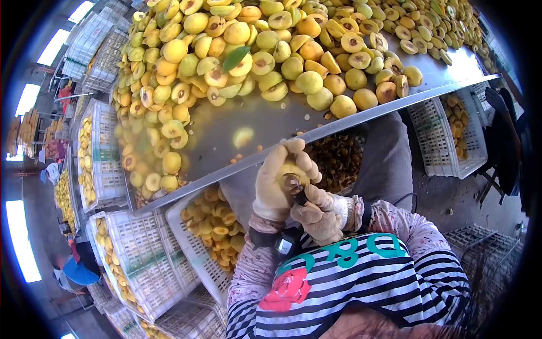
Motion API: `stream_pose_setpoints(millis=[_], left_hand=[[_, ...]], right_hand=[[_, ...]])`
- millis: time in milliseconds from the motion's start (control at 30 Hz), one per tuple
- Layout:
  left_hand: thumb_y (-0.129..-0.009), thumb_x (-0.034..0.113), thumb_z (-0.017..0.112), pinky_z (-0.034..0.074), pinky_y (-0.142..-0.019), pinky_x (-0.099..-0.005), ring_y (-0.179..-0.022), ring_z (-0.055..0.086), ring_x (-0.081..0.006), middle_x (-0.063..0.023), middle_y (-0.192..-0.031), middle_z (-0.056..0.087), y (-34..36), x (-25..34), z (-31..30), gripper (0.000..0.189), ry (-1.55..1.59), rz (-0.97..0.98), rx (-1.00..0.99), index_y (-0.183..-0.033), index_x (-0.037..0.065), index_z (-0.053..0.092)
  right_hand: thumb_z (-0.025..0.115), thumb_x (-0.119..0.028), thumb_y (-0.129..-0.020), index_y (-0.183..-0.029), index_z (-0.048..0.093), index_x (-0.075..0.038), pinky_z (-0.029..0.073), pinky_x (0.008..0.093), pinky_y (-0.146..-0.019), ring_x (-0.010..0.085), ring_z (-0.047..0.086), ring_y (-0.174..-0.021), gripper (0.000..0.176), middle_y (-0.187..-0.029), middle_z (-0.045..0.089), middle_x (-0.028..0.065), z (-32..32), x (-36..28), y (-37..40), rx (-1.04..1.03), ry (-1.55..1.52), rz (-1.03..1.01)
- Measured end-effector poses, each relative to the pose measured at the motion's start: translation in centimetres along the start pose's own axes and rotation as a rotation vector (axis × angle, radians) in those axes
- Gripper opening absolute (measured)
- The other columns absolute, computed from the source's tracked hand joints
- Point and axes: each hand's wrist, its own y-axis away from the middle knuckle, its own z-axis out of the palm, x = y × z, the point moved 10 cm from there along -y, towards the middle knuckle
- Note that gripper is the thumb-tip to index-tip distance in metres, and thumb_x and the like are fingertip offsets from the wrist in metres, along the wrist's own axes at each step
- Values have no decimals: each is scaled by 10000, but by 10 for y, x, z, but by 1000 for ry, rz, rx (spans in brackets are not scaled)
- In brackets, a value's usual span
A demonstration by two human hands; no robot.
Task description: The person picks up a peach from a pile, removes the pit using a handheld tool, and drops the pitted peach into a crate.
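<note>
In the head view my gloved left hand (272,183) is wrapped round a yellow fruit half (292,171), its cut side showing a brown centre. My gloved right hand (323,213) grips a small dark-handled tool (299,195), its tip at the middle of the fruit. Both hands are close together in front of my chest, just below the metal table's raised edge (316,134). Halved and whole yellow fruits (237,33) are heaped on the table beyond them, with a green leaf (235,57) on top.
A white crate (175,217) of fruit halves stands left of my lap. Dark pits (333,161) lie below the table edge, between my legs. More crates stand at the left (141,260) and right (432,144). A person in dark clothes (502,144) is at the far right.
</note>
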Motion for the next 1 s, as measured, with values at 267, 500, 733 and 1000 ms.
stream_pose_setpoints(millis=[267,500,733,1000], left_hand=[[-1081,323,379,487,-711,-398,-750,585,-233,-54,-832,614,-15,-5,25,357,363,38,-371,-1108,60,619],[-1016,106,412,564,-761,-389,-794,666,-260,-161,-946,680,-15,4,14,294,-161,266,-302,-1064,-42,661],[-979,42,448,568,-797,-375,-837,680,-245,-167,-953,697,13,16,10,254,-289,281,-379,-1026,-57,676],[-1031,326,446,520,-680,-390,-729,616,-245,-62,-836,665,0,-39,-15,341,342,-71,-156,-1062,43,634]], right_hand=[[489,-665,-971,-847,506,-112,356,253,-390,89,336,-379,567,-510,405,-53,17,-3,1,-103,-108,-173],[477,-568,-1026,-922,525,-136,329,193,-358,24,394,-361,447,-561,525,-53,42,-4,4,-321,-213,-208],[495,-589,-1009,-870,503,-153,348,188,-357,31,438,-381,458,-584,563,-36,26,18,-2,-236,-264,-128],[524,-664,-955,-784,564,-115,373,251,-335,114,412,-354,576,-485,431,-48,24,18,1,-27,98,-213]])
